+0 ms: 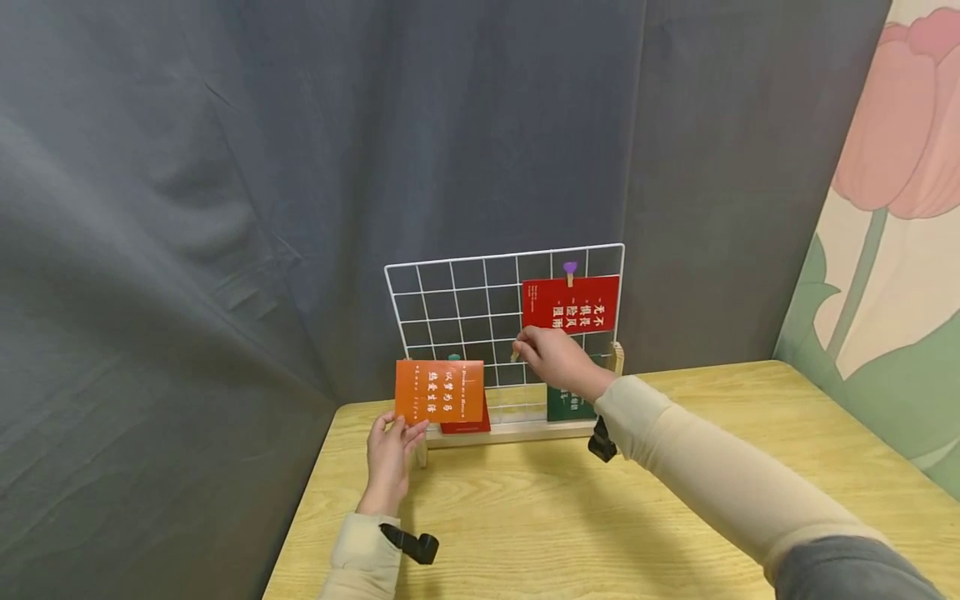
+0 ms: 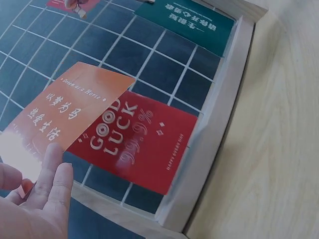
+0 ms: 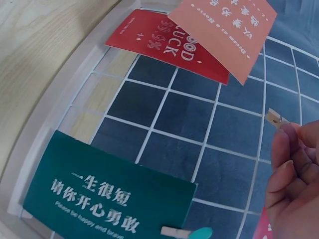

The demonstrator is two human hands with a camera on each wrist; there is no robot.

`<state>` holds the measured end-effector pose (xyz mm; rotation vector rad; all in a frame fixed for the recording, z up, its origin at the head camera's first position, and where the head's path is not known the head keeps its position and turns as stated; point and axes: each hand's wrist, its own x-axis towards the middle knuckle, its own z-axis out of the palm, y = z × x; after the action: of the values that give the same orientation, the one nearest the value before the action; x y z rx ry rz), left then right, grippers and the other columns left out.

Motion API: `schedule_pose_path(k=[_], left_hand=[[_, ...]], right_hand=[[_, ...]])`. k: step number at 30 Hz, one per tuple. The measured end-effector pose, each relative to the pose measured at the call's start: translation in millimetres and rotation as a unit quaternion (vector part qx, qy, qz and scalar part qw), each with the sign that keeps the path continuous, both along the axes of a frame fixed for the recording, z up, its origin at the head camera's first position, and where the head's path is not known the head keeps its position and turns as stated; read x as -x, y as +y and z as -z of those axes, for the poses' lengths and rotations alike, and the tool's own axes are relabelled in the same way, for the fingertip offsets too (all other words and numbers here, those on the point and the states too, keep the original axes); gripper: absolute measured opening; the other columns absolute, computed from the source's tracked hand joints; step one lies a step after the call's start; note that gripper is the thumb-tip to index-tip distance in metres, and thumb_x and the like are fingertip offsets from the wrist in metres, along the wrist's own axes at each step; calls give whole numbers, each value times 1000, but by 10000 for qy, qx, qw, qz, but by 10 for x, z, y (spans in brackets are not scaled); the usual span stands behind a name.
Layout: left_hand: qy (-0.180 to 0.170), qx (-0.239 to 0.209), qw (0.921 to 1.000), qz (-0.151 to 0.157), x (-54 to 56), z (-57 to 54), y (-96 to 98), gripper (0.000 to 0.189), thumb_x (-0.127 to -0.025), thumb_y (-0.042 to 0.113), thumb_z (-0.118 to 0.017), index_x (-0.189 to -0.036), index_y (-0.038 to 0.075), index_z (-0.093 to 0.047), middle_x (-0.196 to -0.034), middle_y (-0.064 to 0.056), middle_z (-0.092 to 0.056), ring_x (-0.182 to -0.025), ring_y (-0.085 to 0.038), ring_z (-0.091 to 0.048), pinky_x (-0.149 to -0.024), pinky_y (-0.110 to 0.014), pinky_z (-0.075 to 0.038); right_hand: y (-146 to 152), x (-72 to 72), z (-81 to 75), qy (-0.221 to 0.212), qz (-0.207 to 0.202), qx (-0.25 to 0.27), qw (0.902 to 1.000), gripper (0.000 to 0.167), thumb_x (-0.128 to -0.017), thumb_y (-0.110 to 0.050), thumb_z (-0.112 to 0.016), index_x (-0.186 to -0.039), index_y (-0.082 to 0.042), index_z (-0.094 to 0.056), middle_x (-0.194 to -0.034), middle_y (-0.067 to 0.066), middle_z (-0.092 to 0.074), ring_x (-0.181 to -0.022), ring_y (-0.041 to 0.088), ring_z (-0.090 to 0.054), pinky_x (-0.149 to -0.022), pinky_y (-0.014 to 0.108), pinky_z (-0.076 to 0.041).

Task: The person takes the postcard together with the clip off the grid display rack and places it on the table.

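Observation:
An orange card [image 1: 439,390] with white lettering is pinched at its lower edge by my left hand [image 1: 388,460], in front of the lower left of a white wire grid [image 1: 470,317]. My right hand [image 1: 558,360] pinches a small wooden clothespin [image 3: 273,118] near the grid's middle. Behind the orange card, partly covered, hangs a red "Good Luck" card [image 2: 144,144]. Another red card [image 1: 570,302] hangs upper right under a purple-topped clothespin [image 1: 570,272]. A dark green card [image 3: 107,186] hangs lower right with a teal-topped clothespin [image 3: 187,232]; my right arm partly hides it in the head view.
The grid stands in a wooden base [image 1: 517,431] on a yellow wood-grain table [image 1: 517,517]. A grey curtain [image 1: 487,133] hangs behind and to the left. On the right is a wall [image 1: 892,250] with painted tulips.

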<state>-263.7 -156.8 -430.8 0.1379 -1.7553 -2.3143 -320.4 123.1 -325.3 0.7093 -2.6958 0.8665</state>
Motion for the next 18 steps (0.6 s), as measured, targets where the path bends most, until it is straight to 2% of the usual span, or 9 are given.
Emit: schedule_pose_path(k=[7, 13, 18], left_hand=[[-7, 243, 9997, 17, -33, 57, -45, 19, -113, 10, -39, -122, -6, -45, -118, -20, -56, -94, -16, -73, -91, -34, -56], [-51, 377, 9991, 168, -66, 76, -97, 14, -112, 9, -39, -116, -3, -43, -108, -17, -59, -95, -18, -74, -89, -31, -57], [-160, 442, 9985, 293, -92, 100, -140, 12, -113, 10, -38, -114, -1, -43, -101, -13, -60, -94, -16, -74, -88, -31, -57]], right_hand=[[102, -7, 83, -117, 79, 36, 9999, 16, -106, -17, -61, -106, -2, -67, -90, 6, -69, -75, 19, -59, -72, 36, -55], [177, -25, 160, -309, 42, -42, 9995, 14, -106, -16, -60, -106, -3, -66, -86, 3, -67, -72, 18, -57, -69, 35, -53], [220, -30, 200, -306, -4, 36, 9995, 14, -106, -16, -60, -105, -3, -66, -86, 3, -66, -70, 17, -57, -68, 35, -52]])
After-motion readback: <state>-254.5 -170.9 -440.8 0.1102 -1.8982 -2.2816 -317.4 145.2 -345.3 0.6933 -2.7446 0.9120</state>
